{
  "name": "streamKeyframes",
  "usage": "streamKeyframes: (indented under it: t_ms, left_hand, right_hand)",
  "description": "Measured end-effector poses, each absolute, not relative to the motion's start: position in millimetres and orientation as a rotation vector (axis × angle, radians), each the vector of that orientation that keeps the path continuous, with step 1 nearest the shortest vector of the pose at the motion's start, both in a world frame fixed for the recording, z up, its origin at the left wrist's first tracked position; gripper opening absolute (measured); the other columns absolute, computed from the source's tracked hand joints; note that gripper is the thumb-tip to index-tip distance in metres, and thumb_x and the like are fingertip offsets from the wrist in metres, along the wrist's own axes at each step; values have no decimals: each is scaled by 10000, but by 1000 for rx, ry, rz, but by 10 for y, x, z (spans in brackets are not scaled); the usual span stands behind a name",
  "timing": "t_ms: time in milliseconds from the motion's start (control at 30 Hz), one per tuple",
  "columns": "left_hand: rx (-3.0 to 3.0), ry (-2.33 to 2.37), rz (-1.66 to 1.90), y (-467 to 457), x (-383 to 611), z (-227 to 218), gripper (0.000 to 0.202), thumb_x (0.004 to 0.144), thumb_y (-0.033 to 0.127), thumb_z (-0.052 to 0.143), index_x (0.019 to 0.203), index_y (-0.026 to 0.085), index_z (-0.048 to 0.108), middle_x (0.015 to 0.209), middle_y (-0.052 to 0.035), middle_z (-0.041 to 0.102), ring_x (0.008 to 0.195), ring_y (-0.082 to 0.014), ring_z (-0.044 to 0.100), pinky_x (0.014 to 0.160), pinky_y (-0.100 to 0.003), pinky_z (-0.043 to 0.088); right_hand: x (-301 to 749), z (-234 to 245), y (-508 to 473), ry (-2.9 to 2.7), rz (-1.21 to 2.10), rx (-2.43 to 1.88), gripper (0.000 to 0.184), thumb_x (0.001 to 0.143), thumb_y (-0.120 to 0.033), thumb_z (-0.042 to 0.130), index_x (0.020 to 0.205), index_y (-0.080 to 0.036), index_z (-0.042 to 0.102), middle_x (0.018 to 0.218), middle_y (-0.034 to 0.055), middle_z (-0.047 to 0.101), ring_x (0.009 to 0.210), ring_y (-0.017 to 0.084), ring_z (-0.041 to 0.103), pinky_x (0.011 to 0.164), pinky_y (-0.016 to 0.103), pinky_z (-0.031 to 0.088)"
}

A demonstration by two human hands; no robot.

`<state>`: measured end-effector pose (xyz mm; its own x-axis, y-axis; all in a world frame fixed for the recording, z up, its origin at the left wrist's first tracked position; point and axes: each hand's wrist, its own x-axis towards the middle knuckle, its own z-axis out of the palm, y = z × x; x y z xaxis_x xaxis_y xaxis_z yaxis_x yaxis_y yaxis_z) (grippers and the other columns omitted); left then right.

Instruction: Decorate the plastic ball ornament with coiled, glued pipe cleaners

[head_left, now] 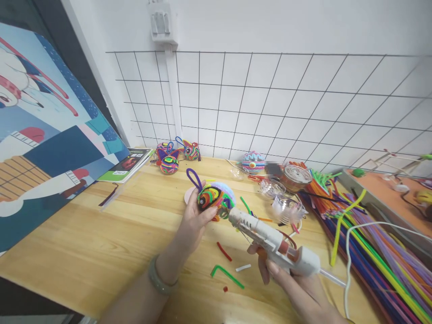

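Note:
Between the thumb and fingers of my left hand (195, 216) is a round ornament (212, 198) covered in coiled, many-coloured pipe cleaners, with a purple loop (194, 178) sticking up from it. My right hand (286, 279) is wrapped around the handle of a white hot glue gun (259, 231). The gun's nozzle points left and meets the ornament's right side; whether it touches is hard to tell. A clear glue stick (332, 277) juts from the gun's back end. Below lie a bent green pipe cleaner (227, 275), a short red piece (224, 251) and a white piece (243, 267).
Several finished ornaments (168, 162) sit at the back left beside books (124, 166). Long pipe cleaners (381, 261) fill the right side, crossed by a white cord (348, 252). Clear plastic shells (286, 208) and a tape roll (297, 175) stand behind the gun. A wire grid (236, 103) backs the table.

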<state>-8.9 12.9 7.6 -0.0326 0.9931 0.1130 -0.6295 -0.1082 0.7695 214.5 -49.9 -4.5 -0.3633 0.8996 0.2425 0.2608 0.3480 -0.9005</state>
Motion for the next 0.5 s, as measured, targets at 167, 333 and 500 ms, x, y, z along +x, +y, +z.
streamKeyframes:
  t_ms: [167,333,500]
  left_hand:
    - [771,636,1536,135,-89,71,808,627,230,796,1350,283,441,1205,-59,615,1138,-260,576,977,-390,460]
    - [754,644,1540,129,-91,80,828,613,236,806,1352,289,437,1199,-56,612,1119,-257,584,962,-391,475]
    - [807,679,1552,118,-106,59,767,649,236,793,1335,296,457,1235,-47,597,1151,-244,569,987,-357,457]
  right_hand:
    - [2124,48,-582,-1786,947,-1122,243,915,-397,547,1077,-238,633,862,55,656,690,192,602,702,314,528]
    - [2148,9,-557,-1811,902,-1102,301,896,-458,557,1104,-256,640,914,74,664,742,217,616,663,316,533]
    - [2202,-42,-519,-1829,871,-1117,346,860,-502,590,1101,-262,652,787,67,647,675,227,601,609,328,534]
